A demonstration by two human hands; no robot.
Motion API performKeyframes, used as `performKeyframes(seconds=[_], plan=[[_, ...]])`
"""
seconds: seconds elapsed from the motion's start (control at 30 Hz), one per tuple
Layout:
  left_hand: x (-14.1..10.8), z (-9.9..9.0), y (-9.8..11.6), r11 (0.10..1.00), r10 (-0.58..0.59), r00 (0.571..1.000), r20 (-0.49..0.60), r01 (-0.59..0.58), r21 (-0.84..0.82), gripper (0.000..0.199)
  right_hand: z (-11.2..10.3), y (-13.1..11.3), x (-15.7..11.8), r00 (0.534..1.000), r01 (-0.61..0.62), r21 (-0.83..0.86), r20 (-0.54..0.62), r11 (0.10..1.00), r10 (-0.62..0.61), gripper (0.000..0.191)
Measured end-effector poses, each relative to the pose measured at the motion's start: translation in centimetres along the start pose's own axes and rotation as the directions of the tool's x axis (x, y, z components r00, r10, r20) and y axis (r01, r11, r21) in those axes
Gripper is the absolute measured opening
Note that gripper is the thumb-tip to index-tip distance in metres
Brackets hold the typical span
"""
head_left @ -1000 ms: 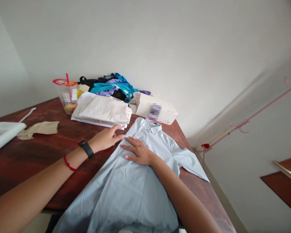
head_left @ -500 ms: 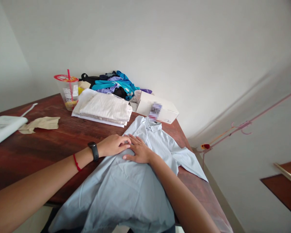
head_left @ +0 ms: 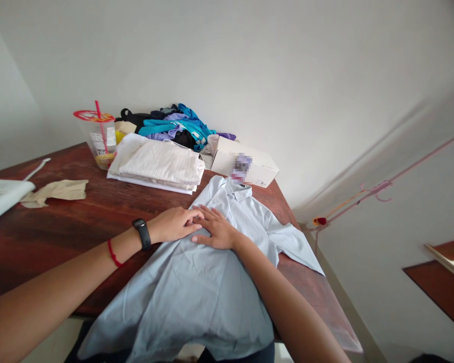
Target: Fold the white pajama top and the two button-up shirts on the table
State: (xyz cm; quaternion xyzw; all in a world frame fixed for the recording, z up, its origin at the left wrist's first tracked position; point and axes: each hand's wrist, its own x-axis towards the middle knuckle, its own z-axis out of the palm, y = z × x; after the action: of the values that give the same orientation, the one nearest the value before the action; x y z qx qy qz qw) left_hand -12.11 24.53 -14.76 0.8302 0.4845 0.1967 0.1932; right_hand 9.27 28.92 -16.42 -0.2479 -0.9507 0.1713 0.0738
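A light grey-blue collared shirt lies spread on the wooden table, its collar toward the back and its hem hanging over the near edge. My right hand rests flat on the shirt's chest, fingers stretched out and palm down. Beside it, my left hand lies on the left part of the shirt with fingers loosely bent. Its fingertips meet or overlap the right hand's fingers, and a small gap shows between thumb and forefinger. I see no cloth gathered in either hand. The shirt's left sleeve is hidden.
Behind the shirt are a folded striped white garment, a white box and a heap of blue and dark clothes. A plastic cup with a red straw, crumpled brown paper and a white device stand left. A pink rail is along the right wall.
The view has shifted slightly, so the table items sit a little higher and farther left. Both hands stay on the shirt in nearly the same place.
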Motion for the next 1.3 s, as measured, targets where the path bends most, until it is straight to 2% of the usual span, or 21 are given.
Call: performKeyframes(seconds=[0.17,0.23,0.3,0.37,0.47,0.53,0.57,0.63,0.67,0.73,0.8,0.83,0.9,0.97,1.07,1.17,1.3], plan=[[0.0,-0.1,0.3,1.000,-0.030,1.000,-0.005,0.031,0.005,0.037,0.0,0.1,0.1,1.000,0.000,0.017,-0.002,1.000,0.000,0.062],[0.0,-0.3,0.6,0.998,-0.056,0.998,-0.006,0.056,0.006,0.045,-0.1,0.4,0.1,1.000,-0.005,0.098,-0.013,0.995,0.006,0.057],[-0.1,-0.6,1.0,0.997,-0.072,0.997,-0.008,0.072,0.000,0.050,-0.2,1.1,0.0,0.997,0.001,0.273,-0.078,0.962,0.021,0.051],[-0.1,-0.8,1.1,0.997,-0.071,0.997,-0.010,0.071,-0.017,0.052,-0.2,1.9,-0.1,0.981,0.019,0.509,-0.175,0.861,0.082,0.046],[0.2,-1.0,0.8,0.997,-0.066,0.997,-0.048,0.063,-0.050,0.050,-0.1,3.1,-0.2,0.930,0.060,0.804,-0.260,0.592,0.259,0.043],[0.5,-0.9,0.4,0.997,-0.063,0.991,-0.115,0.056,-0.059,0.045,-0.1,3.5,-0.2,0.907,0.098,0.899,-0.257,0.427,0.333,0.041],[0.6,-0.7,0.2,0.998,-0.053,0.987,-0.152,0.047,-0.046,0.043,-0.1,3.5,-0.1,0.905,0.110,0.921,-0.248,0.373,0.346,0.038],[0.8,-0.3,-0.1,1.000,-0.002,0.984,-0.179,0.007,0.027,0.044,-0.3,3.4,-0.1,0.919,0.111,0.940,-0.221,0.322,0.328,0.029],[0.8,0.0,-0.1,0.997,0.029,0.988,-0.151,-0.017,0.079,0.047,-0.4,3.4,-0.1,0.927,0.115,0.944,-0.214,0.308,0.309,0.024],[0.8,0.6,0.0,0.982,0.052,0.998,-0.026,-0.047,0.180,0.058,-0.4,3.4,-0.1,0.928,0.154,0.952,-0.231,0.264,0.292,0.018],[0.9,1.0,0.2,0.966,-0.008,0.993,0.115,-0.022,0.259,0.068,-0.4,3.7,-0.1,0.896,0.216,0.956,-0.275,0.198,0.349,0.015],[1.0,1.1,0.3,0.956,-0.053,0.985,0.164,0.003,0.295,0.071,-0.3,4.0,-0.1,0.862,0.246,0.954,-0.296,0.173,0.411,0.014],[1.6,1.0,0.6,0.935,-0.129,0.965,0.228,0.042,0.353,0.076,-0.3,4.5,0.0,0.756,0.279,0.942,-0.335,0.186,0.562,0.014],[2.7,0.6,1.0,0.923,-0.160,0.950,0.269,0.047,0.382,0.080,-0.4,4.8,0.0,0.636,0.288,0.924,-0.382,0.253,0.671,0.013],[5.1,0.1,1.4,0.929,-0.118,0.942,0.315,-0.006,0.369,0.084,-0.5,5.0,0.0,0.504,0.183,0.850,-0.513,0.494,0.695,0.017],[8.5,0.2,1.1,0.939,-0.060,0.947,0.316,-0.054,0.340,0.079,-0.3,5.1,0.0,0.450,0.012,0.706,-0.637,0.709,0.626,0.025],[12.9,1.4,-0.7,0.936,-0.083,0.955,0.286,-0.024,0.352,0.072,0.3,5.5,0.2,0.428,-0.062,0.608,-0.700,0.791,0.572,0.031]])
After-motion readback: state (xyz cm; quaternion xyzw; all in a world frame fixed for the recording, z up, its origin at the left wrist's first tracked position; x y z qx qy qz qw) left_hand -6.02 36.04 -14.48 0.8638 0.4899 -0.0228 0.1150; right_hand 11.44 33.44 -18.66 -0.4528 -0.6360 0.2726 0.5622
